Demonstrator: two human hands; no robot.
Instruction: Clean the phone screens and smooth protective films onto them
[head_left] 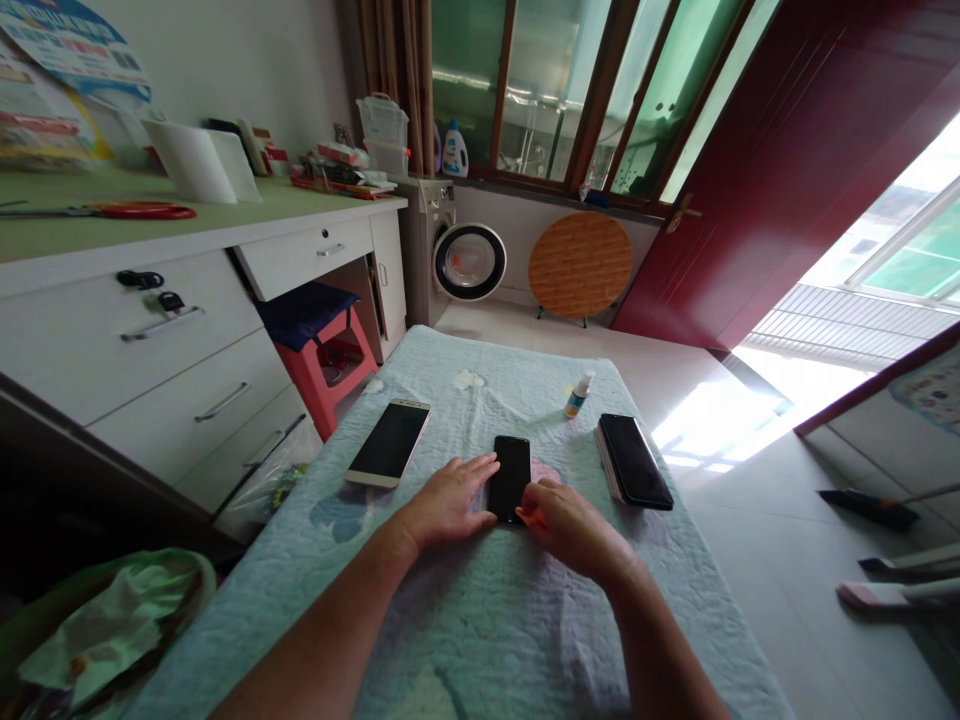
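Note:
A black phone (511, 472) lies screen up in the middle of a table covered with a pale blue quilted cloth (480, 610). My left hand (448, 503) rests flat against the phone's left edge, fingers stretched out. My right hand (564, 524) is at the phone's near right corner, fingers curled and pinched on something small and orange that I cannot make out. A gold-edged phone (389, 441) lies to the left. A dark phone stacked on another (634, 459) lies to the right.
A small spray bottle (579, 394) stands behind the phones, with white wads (469, 379) near the far edge. A white desk with drawers (180, 330) and a red stool (324, 345) stand left. A washing machine (457, 250) and a round board (580, 265) lean against the far wall.

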